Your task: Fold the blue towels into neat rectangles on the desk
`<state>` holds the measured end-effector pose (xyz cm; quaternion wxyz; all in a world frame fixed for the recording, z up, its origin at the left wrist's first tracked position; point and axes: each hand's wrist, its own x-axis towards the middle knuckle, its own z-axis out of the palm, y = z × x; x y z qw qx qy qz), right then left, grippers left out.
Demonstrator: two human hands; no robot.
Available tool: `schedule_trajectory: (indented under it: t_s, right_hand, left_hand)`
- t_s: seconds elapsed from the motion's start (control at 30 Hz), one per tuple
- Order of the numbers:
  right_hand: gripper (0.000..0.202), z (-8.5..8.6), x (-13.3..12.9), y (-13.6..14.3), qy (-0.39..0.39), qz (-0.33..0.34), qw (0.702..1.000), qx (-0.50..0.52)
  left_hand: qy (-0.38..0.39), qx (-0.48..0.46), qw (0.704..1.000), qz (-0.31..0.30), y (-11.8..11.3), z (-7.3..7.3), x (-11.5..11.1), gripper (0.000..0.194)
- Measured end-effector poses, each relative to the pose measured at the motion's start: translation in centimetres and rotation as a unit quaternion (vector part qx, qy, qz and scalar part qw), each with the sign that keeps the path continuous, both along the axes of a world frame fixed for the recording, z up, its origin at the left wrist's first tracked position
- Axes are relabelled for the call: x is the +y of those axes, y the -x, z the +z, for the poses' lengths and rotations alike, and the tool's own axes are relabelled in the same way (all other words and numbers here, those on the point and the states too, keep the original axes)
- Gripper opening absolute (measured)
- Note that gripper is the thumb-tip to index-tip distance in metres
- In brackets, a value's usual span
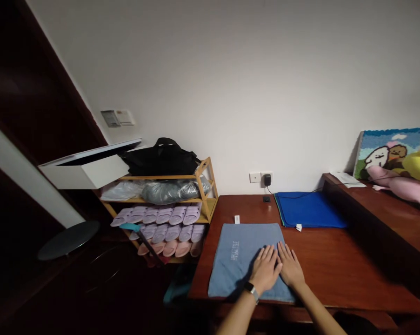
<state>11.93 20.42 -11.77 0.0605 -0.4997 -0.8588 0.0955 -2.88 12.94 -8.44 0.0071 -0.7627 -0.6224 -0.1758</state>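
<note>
Both hands lie flat, fingers spread and gripping nothing: the left hand (pixel 264 269) and right hand (pixel 290 267) press side by side on the grey-blue towel (pixel 243 260) at the wooden table's (pixel 338 272) near edge. Smoothing probably goes best stroking outward from the middle; a folded blue towel (pixel 309 209) lies well apart behind.

There is just one view, from a camera worn on the person's head. It looks forward and down over the dark red-brown wooden table (pixel 335 265), so the near edge sits low in the picture. The two bare hands, the left hand (pixel 264 269) and the right hand (pixel 290 266), are close to the camera at the bottom. The plain white wall (pixel 230 83) is farther off and fills the top half. The light wooden shoe rack (pixel 204 186) stands at the left.
</note>
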Motion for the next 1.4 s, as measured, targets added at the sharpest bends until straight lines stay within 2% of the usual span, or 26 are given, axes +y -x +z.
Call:
schedule_trajectory:
  t_s: [0.07, 0.13, 0.2, 0.33, 0.4, 0.5, 0.6, 0.67, 0.73, 0.83, 0.93, 1.0, 1.03, 1.1, 1.2, 1.3, 1.4]
  right_hand:
    - [0.064, 0.3, 0.0, 0.1, -0.001, 0.003, 1.000, -0.005]
    - [0.066, 0.8, 0.0, 0.2, 0.006, -0.012, 1.000, 0.000]
    - [0.067, 1.3, -0.2, 0.3, 0.013, -0.027, 1.000, 0.005]
    - [0.067, 1.9, -0.4, 0.7, 0.018, -0.037, 0.999, 0.002]
    - [0.066, 2.2, -0.3, 0.9, 0.022, -0.041, 0.999, -0.008]
    - [0.065, 3.0, -0.3, 1.2, 0.028, -0.048, 0.998, -0.020]
    - [0.065, 3.4, -1.4, 0.7, 0.016, -0.054, 0.998, -0.010]
    - [0.065, 3.1, -3.0, -0.1, -0.004, -0.052, 0.999, 0.008]
    - [0.066, 2.1, -4.8, -1.1, -0.018, -0.050, 0.998, 0.024]
    - [0.067, 0.3, -7.0, -2.4, -0.027, -0.048, 0.998, 0.029]
    - [0.065, -0.6, -7.9, -2.8, -0.042, -0.033, 0.998, 0.032]
    - [0.064, -0.6, -7.9, -2.8, -0.041, -0.028, 0.998, 0.033]
    - [0.064, -0.6, -7.8, -2.7, -0.038, -0.029, 0.998, 0.033]
    - [0.064, -0.6, -7.6, -2.6, -0.034, -0.035, 0.998, 0.035]
    - [0.064, -0.9, -7.4, -2.4, -0.040, -0.043, 0.997, 0.047]
    - [0.064, -1.4, -7.5, -2.4, -0.041, -0.045, 0.997, 0.050]
    - [0.065, -1.5, -7.6, -2.5, -0.028, -0.047, 0.998, 0.036]
  left_hand:
    - [0.021, -0.014, 1.000, 0.017, -1.3, -0.5, 0.1, 0.061]
    - [0.037, -0.014, 0.998, 0.050, -0.1, -0.9, -0.4, 0.063]
    - [0.047, -0.003, 0.995, 0.093, 3.0, -1.1, -1.7, 0.065]
    - [0.059, 0.023, 0.972, 0.227, 10.6, -1.7, -5.3, 0.067]
    - [0.051, 0.039, 0.962, 0.265, 13.5, -1.9, -7.2, 0.066]
    - [0.066, 0.055, 0.961, 0.263, 16.1, -1.7, -9.4, 0.067]
    - [0.074, 0.065, 0.965, 0.244, 16.9, -0.9, -10.8, 0.067]
    - [0.043, 0.066, 0.969, 0.235, 16.1, -0.1, -11.1, 0.065]
    - [0.007, 0.058, 0.976, 0.209, 13.7, 0.7, -10.5, 0.061]
    - [-0.005, 0.042, 0.993, 0.108, 7.4, 1.4, -8.1, 0.057]
    - [0.005, 0.026, 0.999, 0.022, 0.8, 1.4, -5.3, 0.058]
    - [0.016, 0.017, 1.000, 0.016, -1.6, 0.8, -4.2, 0.059]
    - [0.021, 0.016, 0.999, 0.025, -1.8, 0.5, -4.1, 0.060]
    - [0.027, 0.023, 0.998, 0.059, -0.4, -0.4, -4.8, 0.061]
    - [0.018, 0.049, 0.987, 0.150, 5.2, -1.9, -7.6, 0.062]
    - [-0.014, 0.077, 0.964, 0.254, 11.2, -3.7, -11.3, 0.062]
    - [-0.053, 0.096, 0.948, 0.299, 14.7, -5.3, -13.8, 0.063]
